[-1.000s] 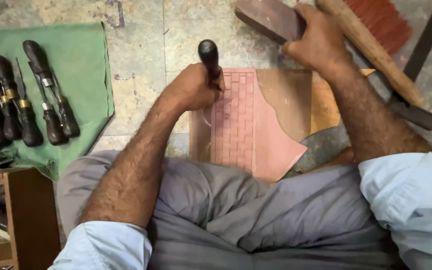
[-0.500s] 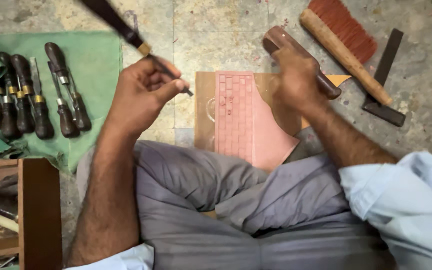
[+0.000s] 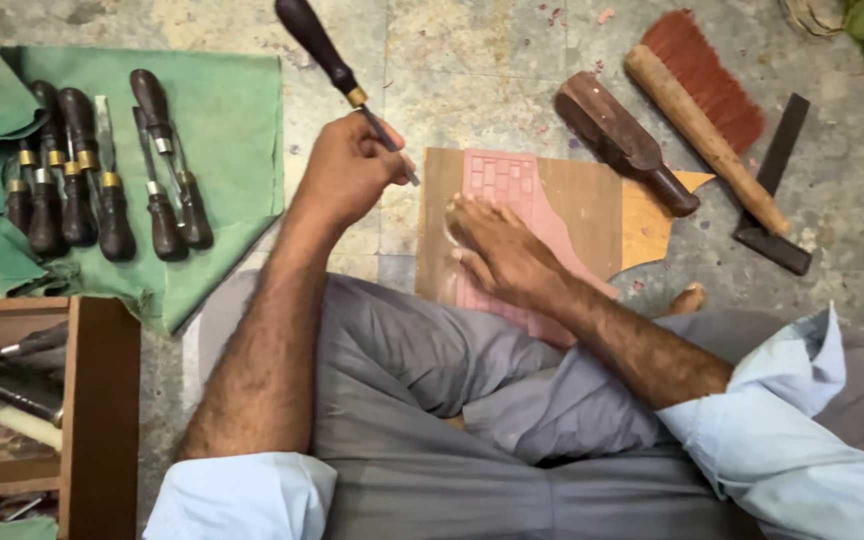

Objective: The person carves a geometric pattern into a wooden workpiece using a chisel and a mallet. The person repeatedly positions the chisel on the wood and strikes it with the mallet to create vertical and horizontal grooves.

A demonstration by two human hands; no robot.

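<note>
Left hand [image 3: 347, 170] holds a chisel [image 3: 337, 70] aloft (dark handle up); right hand [image 3: 497, 250] flat on the wooden panel [image 3: 577, 205].

The chisel [image 3: 330, 60] had a dark brown handle with a brass-coloured ferrule. The wooden board [image 3: 577, 205] was brown, and its carved patch [image 3: 502, 185] was pink with a brick-like grid. The cloth [image 3: 222, 110] was green, and the tools [image 3: 102, 170] on it had dark handles with brass and silver bands. The brush [image 3: 707, 85] had rust-red bristles and a tan handle. The trousers [image 3: 432, 400] were grey, the sleeves [image 3: 802, 440] pale blue.
</note>
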